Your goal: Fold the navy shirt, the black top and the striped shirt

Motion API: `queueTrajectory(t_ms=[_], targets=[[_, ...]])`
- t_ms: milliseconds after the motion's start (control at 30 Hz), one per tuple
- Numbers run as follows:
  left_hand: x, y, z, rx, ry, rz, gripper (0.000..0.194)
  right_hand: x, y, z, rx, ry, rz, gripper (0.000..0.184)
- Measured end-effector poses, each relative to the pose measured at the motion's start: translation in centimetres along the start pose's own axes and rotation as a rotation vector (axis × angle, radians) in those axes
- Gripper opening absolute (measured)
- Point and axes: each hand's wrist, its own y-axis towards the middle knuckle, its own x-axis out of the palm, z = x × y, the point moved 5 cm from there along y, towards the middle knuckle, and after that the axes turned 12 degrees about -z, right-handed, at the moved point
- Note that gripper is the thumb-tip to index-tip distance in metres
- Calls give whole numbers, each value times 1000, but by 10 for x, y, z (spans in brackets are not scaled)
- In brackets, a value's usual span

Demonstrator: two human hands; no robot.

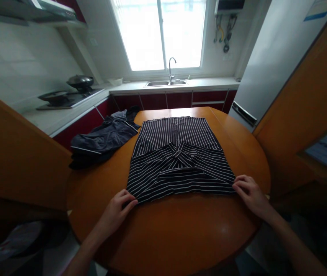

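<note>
A black garment with white stripes (177, 132) lies spread on the wooden table in front of me. Its far part has lengthwise stripes; the near part has slanting and crosswise stripes, with a twisted knot of the same cloth at the middle. My left hand (121, 205) pinches the near left corner of the striped garment between thumb and fingers. At the near right corner, my right hand (248, 190) is likewise closed on the cloth. The near edge runs between both hands, slightly curved. Whether the garment is a dress or a skirt I cannot tell.
Dark clothes with white piping (103, 136) lie heaped at the table's left edge. The round table (180, 226) has bare wood nearest me. Beyond are a sink (157, 83), a stove with a lidded pan (80, 81), and a fridge (278, 50) on the right.
</note>
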Motion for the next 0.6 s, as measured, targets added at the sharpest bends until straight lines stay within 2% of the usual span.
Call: queueTrajectory(t_ms=[200, 300, 367, 433, 533, 600], targets=[[2, -5, -13, 35, 112, 3, 43, 5, -5, 4, 43, -87, 35, 31], [-3, -1, -6, 20, 160, 46, 38, 4, 0, -10, 59, -187, 111, 22], [-8, 10, 15, 39, 180, 123, 31, 5, 13, -33, 22, -189, 173, 24], [-8, 30, 48, 125, 194, 171, 31, 13, 34, -62, -60, -131, 184, 33], [10, 74, 97, 331, 233, 91, 39, 39, 72, -100, -177, -84, 98, 47], [28, 101, 116, 430, 266, 32, 45, 58, 88, -112, -178, -132, 55, 51]])
